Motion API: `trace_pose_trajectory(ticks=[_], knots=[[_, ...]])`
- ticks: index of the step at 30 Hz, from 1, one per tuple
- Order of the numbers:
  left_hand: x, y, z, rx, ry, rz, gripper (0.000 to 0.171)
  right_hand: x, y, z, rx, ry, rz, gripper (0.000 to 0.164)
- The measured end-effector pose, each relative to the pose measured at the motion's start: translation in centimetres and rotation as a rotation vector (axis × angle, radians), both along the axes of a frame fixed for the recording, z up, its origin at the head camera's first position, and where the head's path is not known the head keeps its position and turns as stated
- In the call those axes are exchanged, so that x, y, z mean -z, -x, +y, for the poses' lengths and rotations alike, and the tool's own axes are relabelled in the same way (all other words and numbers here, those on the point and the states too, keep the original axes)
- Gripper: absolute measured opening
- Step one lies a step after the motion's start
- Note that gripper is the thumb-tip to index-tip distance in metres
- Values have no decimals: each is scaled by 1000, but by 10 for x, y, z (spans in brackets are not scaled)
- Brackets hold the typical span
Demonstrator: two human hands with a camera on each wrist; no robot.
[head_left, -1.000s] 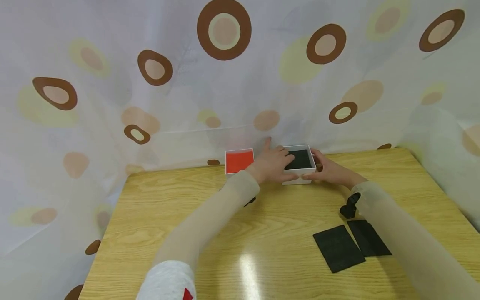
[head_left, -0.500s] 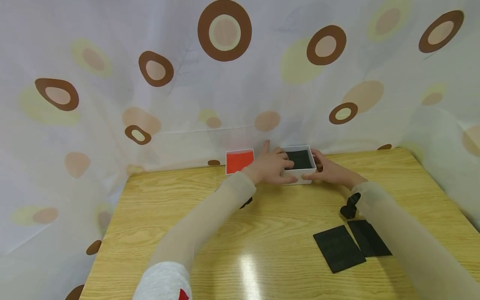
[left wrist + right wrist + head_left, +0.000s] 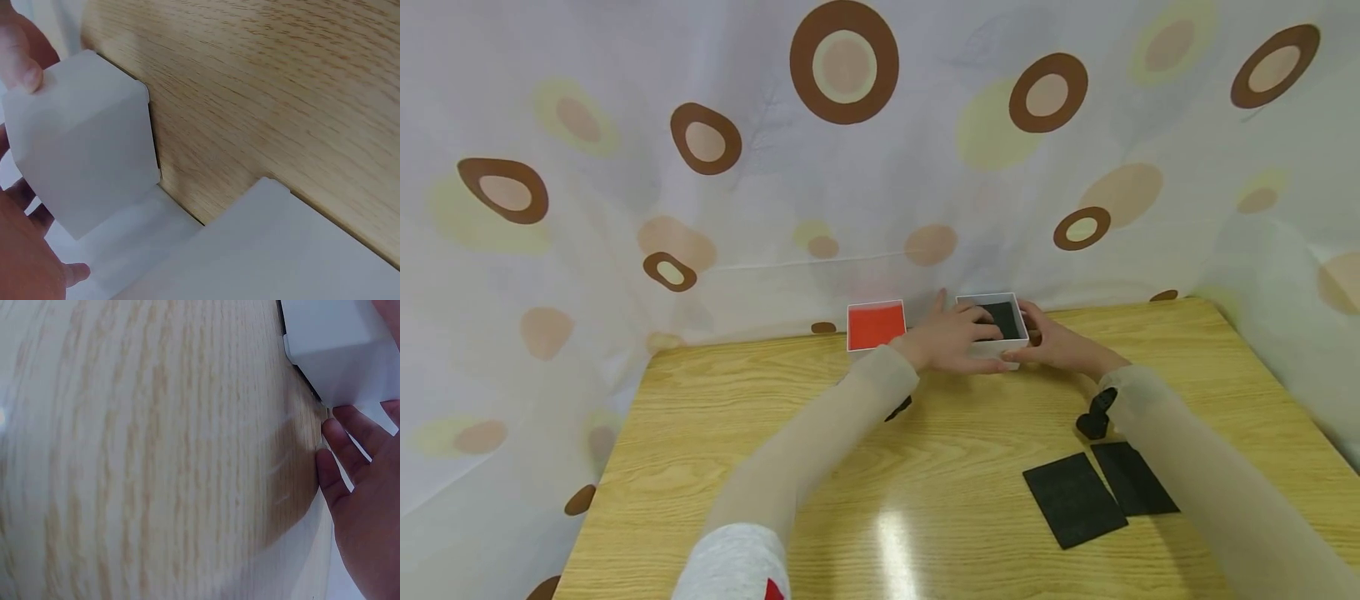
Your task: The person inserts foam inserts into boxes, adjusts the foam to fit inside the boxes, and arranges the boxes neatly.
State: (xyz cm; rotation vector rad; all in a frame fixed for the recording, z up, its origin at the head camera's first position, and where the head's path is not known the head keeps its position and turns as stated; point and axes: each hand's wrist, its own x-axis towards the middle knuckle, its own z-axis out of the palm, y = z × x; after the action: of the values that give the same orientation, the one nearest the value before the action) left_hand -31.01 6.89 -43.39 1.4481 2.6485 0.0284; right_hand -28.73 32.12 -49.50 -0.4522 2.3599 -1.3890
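A small white box (image 3: 981, 349), open at the top, stands at the table's back edge with a black sheet (image 3: 1011, 317) inside. My left hand (image 3: 951, 340) reaches over its left rim. The fingers dip inside onto the black sheet, and the thumb lies along the front wall; the fingertips' contact is partly hidden. My right hand (image 3: 1063, 343) holds the box's right front corner, thumb on the front and fingers along the right side. The right wrist view shows those fingers (image 3: 350, 447) beside the box wall (image 3: 344, 356). The left wrist view shows the front wall (image 3: 87, 137).
Left of it stands another white box (image 3: 857, 356) containing a red sheet (image 3: 877, 325). Two flat black sheets lie at the front right, one whole (image 3: 1075, 500) and one (image 3: 1133, 479) partly under the right sleeve. A patterned curtain (image 3: 760, 225) hangs right behind the table (image 3: 737, 400).
My left hand has slid slightly right, its fingers now farther over the black sheet, and the box's left rim has come into view. My right hand has kept its place on the box.
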Motion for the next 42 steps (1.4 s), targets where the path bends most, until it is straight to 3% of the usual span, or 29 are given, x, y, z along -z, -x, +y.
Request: trace_pose_trajectory(ticks=[6,17,28,32,35,38,42], knots=[[0,1,-2,-33,9,25,60,-1,-1,0,3,-30,21,98],[-7,-5,2,-30,126,82,68,-3,-2,-5,10,-19,8,98],[-2,-5,1,-40,174,105,75,2,1,-5,14,-33,18,99],[3,-5,0,-44,87,123,72,3,2,-4,2,-33,22,99],[6,-7,0,-76,-42,126,71,2,1,-3,-6,-36,28,97],[7,-9,0,-140,-195,105,76,0,0,-2,2,-34,28,95],[6,-15,2,-248,-401,25,91,-1,0,-1,1,-13,27,95]])
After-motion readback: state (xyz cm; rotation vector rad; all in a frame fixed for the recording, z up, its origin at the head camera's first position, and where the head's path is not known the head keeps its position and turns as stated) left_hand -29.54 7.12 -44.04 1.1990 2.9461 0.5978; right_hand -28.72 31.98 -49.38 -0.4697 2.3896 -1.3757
